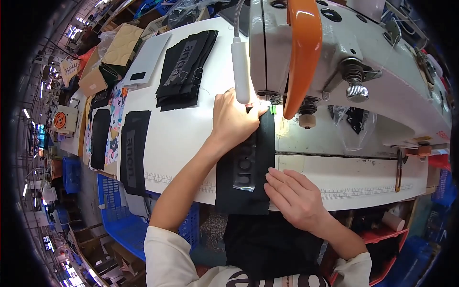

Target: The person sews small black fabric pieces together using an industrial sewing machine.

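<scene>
A black fabric panel (pixel 224 182) lies on the white sewing table, running from under the sewing machine's needle area to the table's front edge. On it is a glossy clear strip with grey lettering (pixel 245 167). My left hand (pixel 235 118) is closed on the panel's far end, fingers bent beside the presser foot; the fingertips are partly hidden by a white lamp (pixel 240 71). My right hand (pixel 294 198) rests near the panel's right edge, fingers stretched out and together, holding nothing. The sewing machine (pixel 277 48) has an orange guard (pixel 304 52) on its front.
A stack of black lettered panels (pixel 186 71) lies behind my left hand, and another pile (pixel 134 153) is at the left. Blue crates (pixel 122 220) stand below the table's left edge. Scissors or snips (pixel 398 172) lie at the right. A clear plastic bag (pixel 351 126) sits under the machine arm.
</scene>
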The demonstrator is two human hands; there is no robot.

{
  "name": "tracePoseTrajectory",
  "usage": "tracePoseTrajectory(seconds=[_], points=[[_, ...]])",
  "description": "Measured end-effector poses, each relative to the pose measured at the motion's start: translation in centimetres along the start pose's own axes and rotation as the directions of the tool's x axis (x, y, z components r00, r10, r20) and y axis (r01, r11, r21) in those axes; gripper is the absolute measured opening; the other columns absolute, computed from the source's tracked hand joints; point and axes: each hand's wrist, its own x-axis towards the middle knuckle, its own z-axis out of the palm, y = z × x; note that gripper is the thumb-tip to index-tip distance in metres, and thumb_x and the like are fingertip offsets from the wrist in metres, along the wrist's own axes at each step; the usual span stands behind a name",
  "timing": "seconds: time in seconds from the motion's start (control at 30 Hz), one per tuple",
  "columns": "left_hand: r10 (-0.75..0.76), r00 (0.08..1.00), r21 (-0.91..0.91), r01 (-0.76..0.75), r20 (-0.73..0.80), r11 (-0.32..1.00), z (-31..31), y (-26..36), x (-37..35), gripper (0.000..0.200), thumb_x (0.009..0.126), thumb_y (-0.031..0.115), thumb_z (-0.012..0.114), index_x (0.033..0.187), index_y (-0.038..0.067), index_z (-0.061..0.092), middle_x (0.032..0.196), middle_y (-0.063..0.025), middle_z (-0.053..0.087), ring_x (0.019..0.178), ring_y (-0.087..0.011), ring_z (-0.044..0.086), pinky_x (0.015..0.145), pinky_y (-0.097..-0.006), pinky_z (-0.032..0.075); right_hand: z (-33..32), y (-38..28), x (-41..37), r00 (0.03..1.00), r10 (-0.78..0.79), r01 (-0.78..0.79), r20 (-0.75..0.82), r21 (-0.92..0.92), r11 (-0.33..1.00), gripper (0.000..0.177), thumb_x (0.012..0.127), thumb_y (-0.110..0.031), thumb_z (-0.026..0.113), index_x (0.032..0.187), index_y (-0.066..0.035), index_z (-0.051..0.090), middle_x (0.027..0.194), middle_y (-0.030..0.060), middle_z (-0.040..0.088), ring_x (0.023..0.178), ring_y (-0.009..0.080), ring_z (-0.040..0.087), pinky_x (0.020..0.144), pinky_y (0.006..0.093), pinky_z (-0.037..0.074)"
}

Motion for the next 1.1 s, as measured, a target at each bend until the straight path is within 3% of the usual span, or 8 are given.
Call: tracePoseTrajectory(seconds=[0.43,0.7,0.8,0.87,0.93,1.03,1.1], points=[[0.161,0.987,0.022,-0.161,0.0,0.987,0.3,-1.5,1.1,0.04,0.088,0.023,0.078,0.069,-0.005,0.057,0.057,-0.0067,0.051,0.057,-0.0132,0.04,0.054,-0.0351,0.037,0.2,0.1,0.5,0.997,0.077,-0.077,-0.024,-0.004,0.997,0.023,0.074,-0.003,0.069,0.095,0.004,0.07,0.107,0.0172,0.071,0.111,0.0291,0.068,0.092,0.0404,0.054],[0.227,0.973,0.044,-0.225,-0.039,0.973,0.5,-1.5,-0.3,0.033,0.088,0.016,0.074,0.067,-0.004,0.059,0.059,-0.011,0.057,0.063,-0.0253,0.055,0.061,-0.0408,0.041,0.4,-0.2,-0.1,0.999,0.039,-0.039,0.004,0.011,0.999,0.024,0.073,-0.003,0.07,0.096,0.004,0.07,0.107,0.0165,0.071,0.108,0.0291,0.069,0.091,0.0407,0.054],[0.42,0.9,0.452,-0.329,-0.116,0.829,0.1,-0.8,-1.4,0.013,0.079,0.012,0.072,0.086,0.003,0.067,0.095,-0.0126,0.065,0.087,-0.033,0.06,0.088,-0.0424,0.039,0.2,-0.5,-0.7,0.999,0.044,-0.044,0.024,0.0,0.999,0.03,0.073,-0.008,0.072,0.101,0.002,0.07,0.113,0.0144,0.07,0.11,0.028,0.067,0.094,0.0424,0.051],[0.39,0.92,0.227,-0.375,-0.024,0.899,-2.4,1.8,-4.7,0.019,0.075,0.009,0.072,0.092,0.002,0.068,0.103,-0.0155,0.064,0.09,-0.0371,0.061,0.089,-0.0443,0.042,-0.9,-1.8,-1.5,0.99,0.119,-0.115,0.069,-0.059,0.992,0.035,0.074,-0.013,0.075,0.107,-0.002,0.071,0.119,0.0098,0.067,0.112,0.0249,0.064,0.097,0.0435,0.047],[0.533,0.811,-0.041,-0.54,0.24,0.841,-4.3,2.5,-8.6,0.031,0.07,-0.002,0.071,0.101,-0.001,0.07,0.111,-0.0147,0.067,0.102,-0.036,0.065,0.087,-0.0448,0.053,-0.7,-2.8,-3.0,0.98,0.176,-0.168,0.089,-0.083,0.982,0.038,0.075,-0.016,0.077,0.111,-0.004,0.071,0.122,0.0075,0.066,0.114,0.0234,0.062,0.099,0.044,0.045],[0.508,0.782,0.024,-0.552,0.362,0.833,-3.8,3.4,-13.4,0.036,0.069,-0.001,0.069,0.105,-0.003,0.071,0.116,-0.0154,0.067,0.114,-0.0357,0.064,0.095,-0.0435,0.054,1.3,-3.5,-7.1,0.995,0.103,-0.103,-0.009,-0.079,0.992,0.044,0.078,-0.023,0.079,0.119,-0.01,0.069,0.126,0.0022,0.06,0.115,0.0193,0.058,0.1,0.0434,0.04],[0.515,0.776,0.064,-0.573,0.365,0.817,-3.4,3.3,-14.1,0.037,0.07,-0.001,0.068,0.107,-0.003,0.07,0.118,-0.0154,0.067,0.115,-0.0349,0.064,0.096,-0.0428,0.055,1.3,-3.5,-7.0,0.995,0.096,-0.098,-0.018,-0.085,0.992,0.039,0.082,-0.022,0.076,0.118,-0.01,0.069,0.122,0.0023,0.061,0.114,0.0181,0.059,0.099,0.0418,0.041]])
